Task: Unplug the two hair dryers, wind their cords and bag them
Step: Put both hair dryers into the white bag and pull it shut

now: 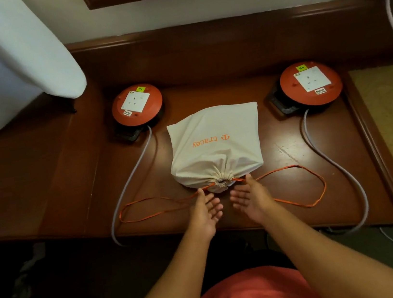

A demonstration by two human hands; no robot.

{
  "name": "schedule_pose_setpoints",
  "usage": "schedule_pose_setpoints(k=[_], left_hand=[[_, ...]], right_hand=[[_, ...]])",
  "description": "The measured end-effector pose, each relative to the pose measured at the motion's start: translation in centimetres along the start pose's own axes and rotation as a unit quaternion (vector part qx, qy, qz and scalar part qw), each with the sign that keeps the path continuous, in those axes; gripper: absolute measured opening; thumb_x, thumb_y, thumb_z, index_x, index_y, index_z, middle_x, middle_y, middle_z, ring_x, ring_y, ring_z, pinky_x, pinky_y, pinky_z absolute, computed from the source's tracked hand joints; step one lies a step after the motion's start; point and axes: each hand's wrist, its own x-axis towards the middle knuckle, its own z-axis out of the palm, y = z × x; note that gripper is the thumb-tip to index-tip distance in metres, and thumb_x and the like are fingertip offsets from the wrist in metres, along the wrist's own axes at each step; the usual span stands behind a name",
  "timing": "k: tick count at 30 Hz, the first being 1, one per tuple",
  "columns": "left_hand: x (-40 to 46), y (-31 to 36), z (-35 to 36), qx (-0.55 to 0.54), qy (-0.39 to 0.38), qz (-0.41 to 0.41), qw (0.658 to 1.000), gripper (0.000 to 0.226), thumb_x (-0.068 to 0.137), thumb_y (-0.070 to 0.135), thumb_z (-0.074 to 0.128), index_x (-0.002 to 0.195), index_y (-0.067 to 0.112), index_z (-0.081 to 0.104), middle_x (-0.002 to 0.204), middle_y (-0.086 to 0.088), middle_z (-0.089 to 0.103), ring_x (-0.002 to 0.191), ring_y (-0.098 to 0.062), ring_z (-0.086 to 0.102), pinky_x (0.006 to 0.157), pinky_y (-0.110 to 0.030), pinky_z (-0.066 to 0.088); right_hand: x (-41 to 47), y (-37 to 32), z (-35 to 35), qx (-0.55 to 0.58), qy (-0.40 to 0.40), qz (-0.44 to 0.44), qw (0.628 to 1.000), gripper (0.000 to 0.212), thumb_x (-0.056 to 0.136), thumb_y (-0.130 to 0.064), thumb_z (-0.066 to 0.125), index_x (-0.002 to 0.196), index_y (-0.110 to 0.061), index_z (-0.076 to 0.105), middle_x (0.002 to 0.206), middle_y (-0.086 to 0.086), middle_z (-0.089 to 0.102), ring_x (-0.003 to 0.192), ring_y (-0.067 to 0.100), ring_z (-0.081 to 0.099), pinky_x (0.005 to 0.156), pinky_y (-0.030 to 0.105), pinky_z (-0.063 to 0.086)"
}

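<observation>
Fingers (pixel 213 207) relaxed, just below cinched bag (pixel 215 143).

I'm reading "tracey" in orange, upside down, on the cloth bag (pixel 215 143); reel (pixel 136 104) stickers are staying illegible.

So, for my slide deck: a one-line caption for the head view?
Both open hands hover by the cinched cloth bag between two orange socket reels.

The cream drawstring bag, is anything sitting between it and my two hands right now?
Nothing visible does. The bag lies on the wooden desk with its cinched mouth facing both open hands, left and right, just short of it beside the orange drawstring.
</observation>
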Motion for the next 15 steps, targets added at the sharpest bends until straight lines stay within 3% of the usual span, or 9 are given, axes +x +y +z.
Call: schedule_pose_setpoints(k=[2,4,7,11,13,15], left_hand=[[0.5,0.1,0.6,-0.053,-0.010,-0.004,0.999,0.053,0.097,0.055,0.035,0.113,0.010,0.058,0.101,-0.007,0.060,0.088,-0.019,0.057,0.069,-0.027,0.043],[0.8,0.5,1.2,-0.073,-0.001,-0.006,0.997,0.053,0.097,0.056,0.036,0.118,0.011,0.055,0.108,-0.007,0.057,0.092,-0.019,0.056,0.069,-0.026,0.043],[0.9,1.5,1.7,-0.087,0.023,0.002,0.996,0.041,0.097,0.051,0.042,0.101,0.012,0.056,0.091,-0.003,0.057,0.078,-0.014,0.054,0.066,-0.025,0.041],[2.1,2.3,1.5,-0.108,0.095,0.056,0.988,0.013,0.101,0.020,0.046,0.107,0.010,0.053,0.079,-0.002,0.055,0.059,-0.009,0.059,0.054,-0.020,0.046],[2.3,2.2,1.1,-0.101,0.115,0.085,0.985,0.012,0.100,0.013,0.046,0.104,0.008,0.056,0.076,-0.004,0.058,0.044,-0.005,0.060,0.043,-0.015,0.046],[1.5,2.1,0.8,-0.083,0.122,0.120,0.982,0.016,0.098,0.011,0.047,0.090,0.008,0.060,0.074,-0.007,0.060,0.048,-0.008,0.061,0.045,-0.015,0.047]], right_hand=[[0.9,-0.2,0.6,0.074,0.005,0.004,0.997,0.049,0.099,-0.048,0.035,0.089,-0.006,0.057,0.089,0.011,0.059,0.081,0.023,0.056,0.084,0.039,0.045],[1.6,-0.5,1.0,0.114,0.029,-0.003,0.993,0.040,0.099,-0.044,0.040,0.086,-0.009,0.057,0.084,0.008,0.057,0.076,0.020,0.054,0.081,0.037,0.046],[2.3,-1.0,1.0,0.136,0.079,-0.030,0.987,0.017,0.097,-0.027,0.051,0.090,-0.012,0.057,0.082,0.006,0.058,0.072,0.017,0.055,0.062,0.030,0.045],[2.6,-1.7,0.2,0.149,0.071,-0.042,0.985,0.009,0.095,-0.012,0.051,0.087,-0.012,0.056,0.085,0.008,0.061,0.075,0.017,0.059,0.062,0.029,0.045],[2.2,-1.6,-0.4,0.152,0.058,-0.050,0.985,0.005,0.094,-0.011,0.052,0.092,-0.010,0.056,0.082,0.007,0.061,0.075,0.018,0.061,0.063,0.028,0.046],[1.7,-1.4,-0.9,0.153,0.049,-0.074,0.984,0.003,0.095,-0.009,0.051,0.095,-0.010,0.054,0.082,0.007,0.061,0.074,0.019,0.062,0.063,0.028,0.047]])
